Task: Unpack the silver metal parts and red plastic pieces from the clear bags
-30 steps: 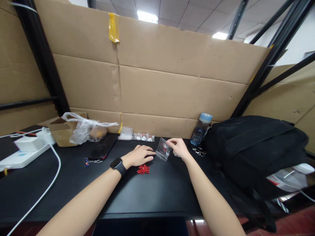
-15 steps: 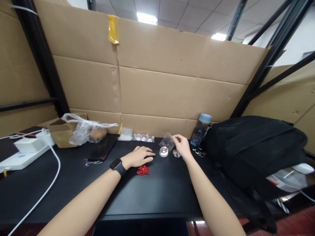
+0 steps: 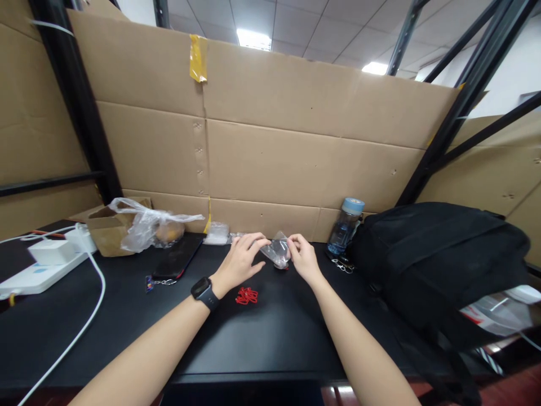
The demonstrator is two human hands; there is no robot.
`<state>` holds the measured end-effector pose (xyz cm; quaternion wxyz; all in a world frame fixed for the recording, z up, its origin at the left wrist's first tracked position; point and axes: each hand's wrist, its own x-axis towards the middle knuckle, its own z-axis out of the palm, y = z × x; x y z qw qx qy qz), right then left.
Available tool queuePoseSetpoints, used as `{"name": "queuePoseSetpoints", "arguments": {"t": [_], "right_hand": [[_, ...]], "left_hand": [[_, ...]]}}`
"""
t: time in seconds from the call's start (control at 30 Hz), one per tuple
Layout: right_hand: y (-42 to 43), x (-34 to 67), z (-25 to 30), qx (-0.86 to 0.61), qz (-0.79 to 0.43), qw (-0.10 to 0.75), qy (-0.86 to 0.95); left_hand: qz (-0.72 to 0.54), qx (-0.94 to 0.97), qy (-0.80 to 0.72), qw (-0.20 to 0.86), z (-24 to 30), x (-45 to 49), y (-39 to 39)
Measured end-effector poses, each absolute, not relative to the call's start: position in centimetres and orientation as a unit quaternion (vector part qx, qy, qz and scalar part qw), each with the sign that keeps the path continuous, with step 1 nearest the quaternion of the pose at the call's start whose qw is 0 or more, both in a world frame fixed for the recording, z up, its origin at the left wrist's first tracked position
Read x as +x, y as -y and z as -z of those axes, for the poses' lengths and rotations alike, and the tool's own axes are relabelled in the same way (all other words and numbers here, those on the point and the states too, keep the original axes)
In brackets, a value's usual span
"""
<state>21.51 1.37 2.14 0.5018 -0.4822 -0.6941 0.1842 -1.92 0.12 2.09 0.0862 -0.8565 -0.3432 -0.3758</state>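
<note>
Now bringing left hand point(image 3: 239, 263) up to plastic bag point(image 3: 279, 248), so working bag from both sides. Angling left fingers toward 2 o'clock, spreading thumb, visibly gripping nothing. Suspending bag between hands, 1 o'clock from red cord point(image 3: 246, 296), partly covering disc point(image 3: 281, 267); can't tell if enclosing it. Pinching bag's right edge with right hand point(image 3: 304, 261), angling wrist toward 11.

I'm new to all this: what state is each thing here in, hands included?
Left hand: open, at the clear bag's left edge; contact unclear.
Right hand: closed in a pinch on the bag's right edge.
Clear bag: pinched, slack.
Red cord: bunched up.
Bottle: upright, lid on.
Watch: strapped on left wrist, screen dark.
Cardboard box: open-topped.
Backpack: lying slumped.
Ceiling light: on.
</note>
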Motion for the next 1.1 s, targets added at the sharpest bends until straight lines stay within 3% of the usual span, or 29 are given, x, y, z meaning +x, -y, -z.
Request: {"name": "queuePoseSetpoints", "arguments": {"t": [0.2, 0.5, 0.87, 1.1], "right_hand": [[-0.6, 20.0, -2.0, -0.433, -0.268, 0.487, 0.709], [-1.5, 20.0, -0.4, -0.4, -0.429, 0.472, 0.659], [-1.3, 20.1, -1.4, -0.454, -0.426, 0.483, 0.615], [-2.2, 21.7, -1.5, -0.44, -0.327, 0.468, 0.693]], "left_hand": [[0.305, -0.901, 0.287, 0.114, -2.0, -1.2, 0.3], [0.302, -0.903, 0.284, 0.112, -1.9, -1.9, -0.4], [0.291, -0.908, 0.275, 0.124, -1.7, -2.1, -0.6], [0.284, -0.913, 0.273, 0.107, -2.0, -1.7, -0.6]]}}
